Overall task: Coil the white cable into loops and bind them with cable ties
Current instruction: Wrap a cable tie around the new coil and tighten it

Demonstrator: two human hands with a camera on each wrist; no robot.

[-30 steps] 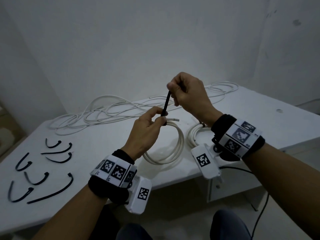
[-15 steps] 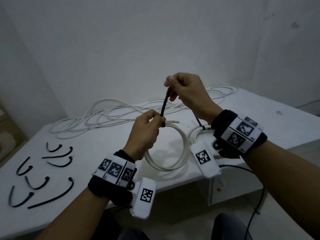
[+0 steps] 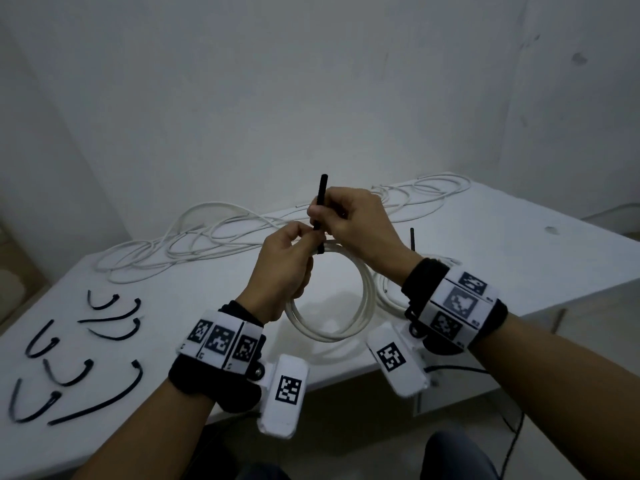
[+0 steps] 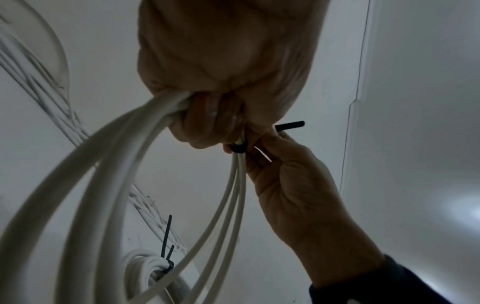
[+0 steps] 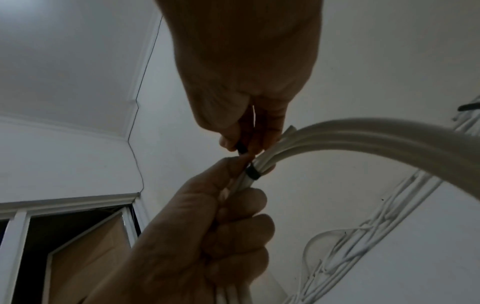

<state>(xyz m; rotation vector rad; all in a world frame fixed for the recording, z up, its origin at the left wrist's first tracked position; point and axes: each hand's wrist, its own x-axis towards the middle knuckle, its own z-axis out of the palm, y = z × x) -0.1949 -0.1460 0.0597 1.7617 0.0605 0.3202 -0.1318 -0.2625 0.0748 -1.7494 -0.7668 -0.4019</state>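
While both wrists hover above the near edge of the white table (image 3: 519, 258), the left hand (image 3: 284, 268) is closed in a fist around the top of a coil of white cable (image 3: 349, 306), its loops hanging down toward the tabletop. A black cable tie (image 3: 320, 216) circles the bundled strands just beyond that fist, tight against them in both wrist views. Just past it, the right hand (image 3: 356, 223) pinches the tie's tail between thumb and curled fingers, the free end standing upright above the knuckles. To the right, partly hidden by the right wrist, a second coil (image 4: 145, 273) lies on the table with its own tie ends sticking up. Spare black cable ties (image 3: 69, 355) are scattered at the near left. Farther back, loose white cable (image 3: 207, 237) sprawls across the table toward the far right corner.
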